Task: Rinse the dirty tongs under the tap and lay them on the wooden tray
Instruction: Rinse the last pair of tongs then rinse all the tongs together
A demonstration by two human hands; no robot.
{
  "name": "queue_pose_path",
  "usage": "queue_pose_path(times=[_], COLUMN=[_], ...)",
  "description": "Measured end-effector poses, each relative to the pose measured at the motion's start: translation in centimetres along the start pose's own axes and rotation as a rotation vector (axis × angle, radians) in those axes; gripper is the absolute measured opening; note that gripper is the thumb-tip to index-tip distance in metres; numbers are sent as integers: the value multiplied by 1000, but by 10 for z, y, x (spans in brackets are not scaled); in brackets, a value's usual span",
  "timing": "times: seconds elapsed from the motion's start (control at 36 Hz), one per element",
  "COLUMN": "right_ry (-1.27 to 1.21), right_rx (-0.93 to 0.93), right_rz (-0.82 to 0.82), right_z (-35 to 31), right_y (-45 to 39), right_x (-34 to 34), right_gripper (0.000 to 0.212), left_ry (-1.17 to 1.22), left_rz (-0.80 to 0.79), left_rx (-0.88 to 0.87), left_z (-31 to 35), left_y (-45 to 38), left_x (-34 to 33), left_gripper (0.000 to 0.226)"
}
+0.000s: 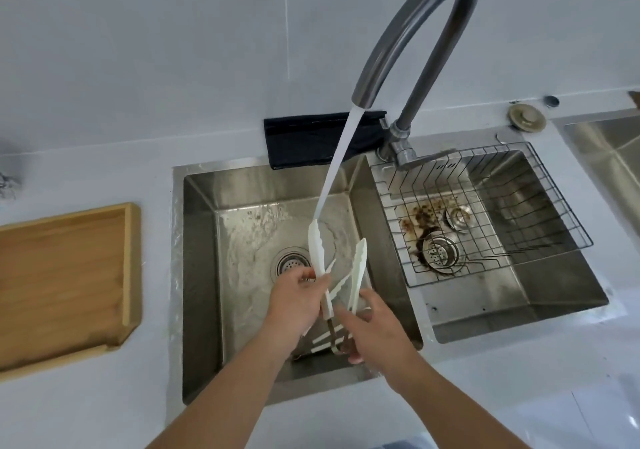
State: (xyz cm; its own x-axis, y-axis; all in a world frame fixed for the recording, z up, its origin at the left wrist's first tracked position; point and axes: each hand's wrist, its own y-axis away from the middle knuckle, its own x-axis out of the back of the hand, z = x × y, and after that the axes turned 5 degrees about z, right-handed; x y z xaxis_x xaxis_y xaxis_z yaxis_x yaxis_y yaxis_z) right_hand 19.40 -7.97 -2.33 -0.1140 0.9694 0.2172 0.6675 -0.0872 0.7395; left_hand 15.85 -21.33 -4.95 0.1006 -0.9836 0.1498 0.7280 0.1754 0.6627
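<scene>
White tongs (317, 247) with brown-and-metal handles stand tips-up over the left sink basin (201, 240). Water streams from the grey arched tap (398, 50) onto the tip of the left arm. My left hand (298, 301) grips that left arm around its middle. My right hand (370, 327) holds the right arm and the handle end low down. A second pair of white tongs (323, 341) lies in the basin under my hands, partly hidden. The wooden tray (65, 275) sits on the counter to the left of the sink.
The right basin holds a wire rack (485, 213) above a stained floor and drain strainer (441, 252). A dark cloth (311, 140) hangs behind the left basin. A sink plug (526, 119) rests on the back ledge at right. Water pools round the left drain (291, 263).
</scene>
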Motion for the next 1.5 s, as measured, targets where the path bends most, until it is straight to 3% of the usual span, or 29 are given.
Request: queue_pose_path(times=[0.17, 0.31, 0.42, 0.53, 0.64, 0.86, 1.0, 1.17, 1.33, 1.5], right_ry=[-82, -99, -144, -236, -221, -215, -207, -204, -184, -85], right_rx=[-84, -119, -197, -314, -370, -497, -527, -563, -574, -596], right_rz=[73, 114, 105, 66, 57, 12, -9, -22, -27, 4], right_z=[2, 6, 14, 22, 27, 42, 46, 50, 52, 53], right_y=[-29, -51, -70, -85, -97, -117, -122, -129, -132, -128], right_x=[14, 23, 23, 21, 16, 13, 14, 15, 16, 19], right_gripper=[31, 52, 47, 26, 9, 39, 47, 30, 43, 29], left_ry=[-130, -234, -317, -449, -515, -632, -659, -672, -698, -738], left_rz=[-57, -114, -151, -163, -155, -170, -149, -111, -99, -87], left_rx=[-10, -7, -14, -48, -74, -49, -96, -125, -130, -96], left_z=[-8, -21, -34, -48, -60, -87, -91, -97, -102, -111], left_y=[-10, -23, -37, -50, -60, -75, -76, -81, -89, -98], left_x=[7, 10, 13, 17, 21, 17, 10, 4, 3, 2], left_gripper=[11, 13, 15, 24, 20, 28, 28, 26, 25, 28])
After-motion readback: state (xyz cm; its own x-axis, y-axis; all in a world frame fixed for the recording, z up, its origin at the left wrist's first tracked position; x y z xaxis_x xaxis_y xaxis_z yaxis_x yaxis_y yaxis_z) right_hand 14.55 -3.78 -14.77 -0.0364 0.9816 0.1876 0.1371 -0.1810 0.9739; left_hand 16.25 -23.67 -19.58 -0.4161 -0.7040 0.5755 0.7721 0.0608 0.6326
